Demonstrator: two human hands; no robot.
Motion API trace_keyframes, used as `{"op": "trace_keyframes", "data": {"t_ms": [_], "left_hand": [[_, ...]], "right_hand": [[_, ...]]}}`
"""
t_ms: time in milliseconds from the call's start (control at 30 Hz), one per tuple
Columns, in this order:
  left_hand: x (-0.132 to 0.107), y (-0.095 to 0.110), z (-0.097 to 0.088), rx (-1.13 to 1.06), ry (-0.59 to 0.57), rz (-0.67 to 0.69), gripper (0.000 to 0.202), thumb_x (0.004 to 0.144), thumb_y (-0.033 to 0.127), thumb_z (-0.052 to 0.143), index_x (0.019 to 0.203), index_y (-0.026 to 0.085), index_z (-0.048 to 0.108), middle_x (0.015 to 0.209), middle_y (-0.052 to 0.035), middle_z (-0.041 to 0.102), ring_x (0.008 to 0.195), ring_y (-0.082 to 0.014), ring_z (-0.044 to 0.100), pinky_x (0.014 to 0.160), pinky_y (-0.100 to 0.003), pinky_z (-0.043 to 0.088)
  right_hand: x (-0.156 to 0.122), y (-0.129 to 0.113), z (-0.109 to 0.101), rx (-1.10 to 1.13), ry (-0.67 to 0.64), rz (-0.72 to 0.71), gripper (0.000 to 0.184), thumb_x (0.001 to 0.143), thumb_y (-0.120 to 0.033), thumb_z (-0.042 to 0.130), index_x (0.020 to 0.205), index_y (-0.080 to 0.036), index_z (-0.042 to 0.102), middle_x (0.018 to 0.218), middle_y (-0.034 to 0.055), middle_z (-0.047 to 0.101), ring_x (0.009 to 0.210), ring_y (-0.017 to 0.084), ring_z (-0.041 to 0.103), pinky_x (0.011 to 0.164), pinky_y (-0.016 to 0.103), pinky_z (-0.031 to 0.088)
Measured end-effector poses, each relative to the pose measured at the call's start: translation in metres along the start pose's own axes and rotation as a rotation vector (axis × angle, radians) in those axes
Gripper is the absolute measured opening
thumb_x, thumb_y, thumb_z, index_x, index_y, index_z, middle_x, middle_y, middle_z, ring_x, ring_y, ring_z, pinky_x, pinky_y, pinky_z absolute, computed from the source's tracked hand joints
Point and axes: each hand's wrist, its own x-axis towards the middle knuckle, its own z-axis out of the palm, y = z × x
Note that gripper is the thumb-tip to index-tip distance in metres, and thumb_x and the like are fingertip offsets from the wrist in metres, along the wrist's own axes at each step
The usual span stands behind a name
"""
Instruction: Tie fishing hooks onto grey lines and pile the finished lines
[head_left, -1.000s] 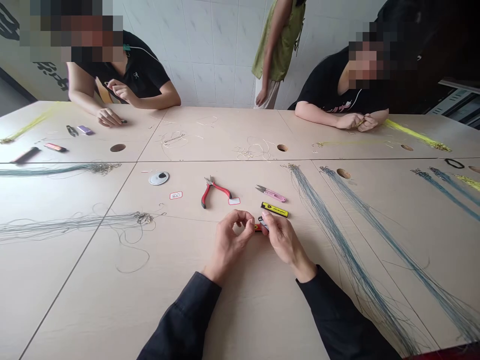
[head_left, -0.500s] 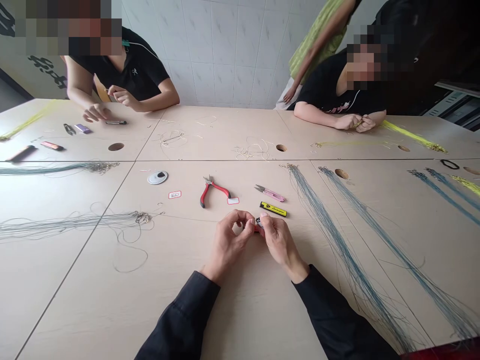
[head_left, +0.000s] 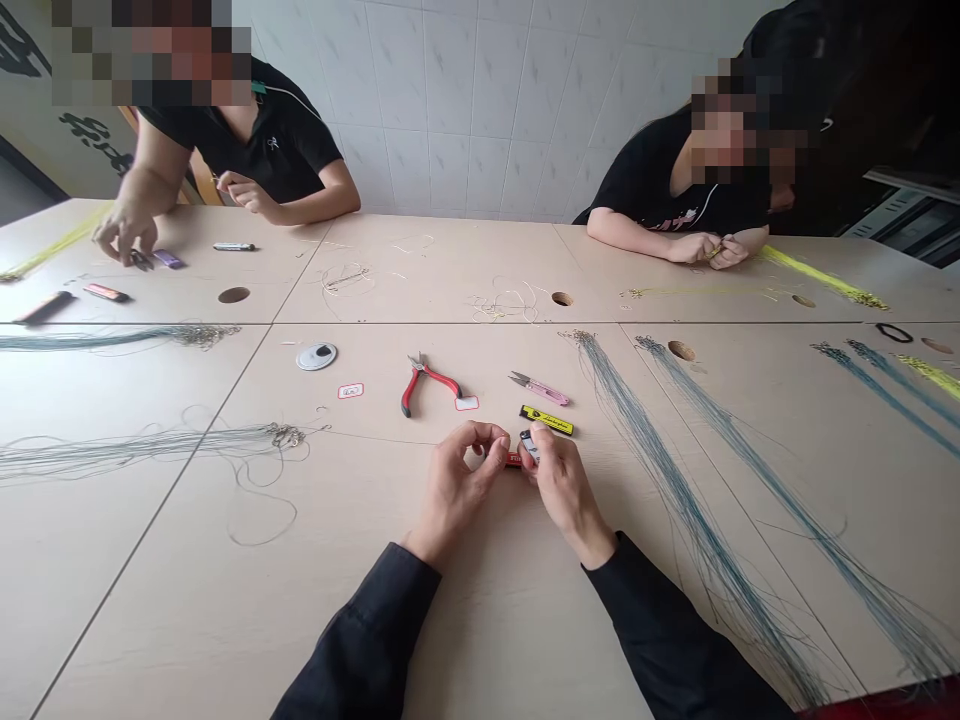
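Red flat lighter (head_left: 513, 460) lay at lower centre of the frame between the two hands, though from this view I could not be sure that its red body and the black-and-silver head (head_left: 529, 446) were one piece. My right hand (head_left: 564, 490) was closed in a tight pinch on that head. My left hand (head_left: 454, 495) was curled shut, fingertips drawn in toward the red body, and I could not tell whether it gripped that or only a thin strand (head_left: 382, 438) running in from the grey strand bundle (head_left: 150, 445) at centre left. I judged a slip the main risk: the pinch was small, and a loose hold could drop the piece onto the yellow lighter (head_left: 547, 421) just above it. If a lighter were struck, the blue-grey strands (head_left: 697, 520) fanned out to the right lay close enough to scorch. A sharp tug on the thin strand could also drag the tangled bundle across the table (head_left: 187, 600). Pink thread snips (head_left: 544, 391) and red-handled pliers (head_left: 431, 380) lay nearby, and at upper left a co-worker's hand (head_left: 127, 230) hovered well apart from mine.
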Motion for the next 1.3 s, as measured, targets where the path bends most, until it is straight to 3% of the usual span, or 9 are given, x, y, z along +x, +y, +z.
{"op": "trace_keyframes", "data": {"t_ms": [100,267,433,767,1033,1167,1300], "left_hand": [[0.0,-0.001,-0.001,0.005,0.026,-0.016,0.017,0.09,0.033,0.063,0.084,0.018,0.066,0.083,-0.0017,0.068,0.078,-0.0147,0.056,0.076,-0.027,0.045],[0.0,0.001,-0.002,-0.023,0.043,-0.041,0.02,0.09,0.036,0.064,0.083,0.017,0.068,0.082,-0.002,0.069,0.078,-0.0154,0.058,0.076,-0.028,0.045],[0.001,0.0,0.0,-0.005,0.041,-0.057,0.019,0.088,0.035,0.065,0.082,0.017,0.07,0.081,-0.002,0.071,0.076,-0.0157,0.059,0.075,-0.029,0.045],[0.0,0.0,-0.001,0.03,-0.002,-0.02,0.015,0.09,0.03,0.061,0.086,0.018,0.069,0.084,-0.0012,0.07,0.078,-0.0152,0.06,0.076,-0.027,0.045],[0.0,0.002,-0.002,0.056,0.03,0.027,0.018,0.092,0.032,0.06,0.081,0.018,0.064,0.077,0.0001,0.065,0.072,-0.0137,0.054,0.071,-0.027,0.043],[0.0,0.002,-0.004,0.031,0.033,0.046,0.019,0.093,0.035,0.061,0.085,0.019,0.067,0.08,-0.0008,0.065,0.075,-0.0147,0.055,0.073,-0.027,0.043],[0.0,0.001,-0.005,0.017,0.06,0.073,0.018,0.093,0.035,0.062,0.087,0.02,0.069,0.081,-0.0013,0.065,0.074,-0.0146,0.052,0.072,-0.027,0.043]], "right_hand": [[-0.001,-0.006,-0.002,0.079,0.032,-0.008,0.052,0.096,-0.059,0.034,0.067,-0.02,0.052,0.065,0.0013,0.054,0.059,0.014,0.047,0.057,0.026,0.04],[-0.001,-0.013,-0.004,-0.085,0.056,-0.129,0.034,0.09,-0.049,0.055,0.085,-0.016,0.063,0.075,0.0029,0.061,0.069,0.016,0.054,0.066,0.026,0.044],[-0.001,-0.013,-0.004,-0.098,0.004,-0.071,0.03,0.087,-0.045,0.06,0.086,-0.015,0.063,0.067,-0.0004,0.056,0.061,0.014,0.05,0.06,0.025,0.042],[0.0,-0.014,-0.005,-0.13,-0.011,-0.102,0.026,0.088,-0.041,0.057,0.082,-0.016,0.061,0.069,0.0003,0.057,0.062,0.013,0.05,0.06,0.025,0.041],[0.0,-0.013,-0.006,-0.092,0.019,-0.145,0.027,0.091,-0.041,0.055,0.084,-0.016,0.061,0.067,-0.0011,0.054,0.062,0.013,0.048,0.062,0.024,0.042],[0.0,-0.016,-0.006,0.061,-0.133,-0.118,0.033,0.094,-0.046,0.054,0.1,-0.015,0.066,0.084,0.0036,0.063,0.076,0.016,0.057,0.075,0.027,0.047],[-0.001,-0.019,-0.005,0.146,-0.26,-0.067,0.034,0.093,-0.05,0.056,0.091,-0.016,0.064,0.078,0.0024,0.058,0.071,0.014,0.052,0.068,0.026,0.046]]}}
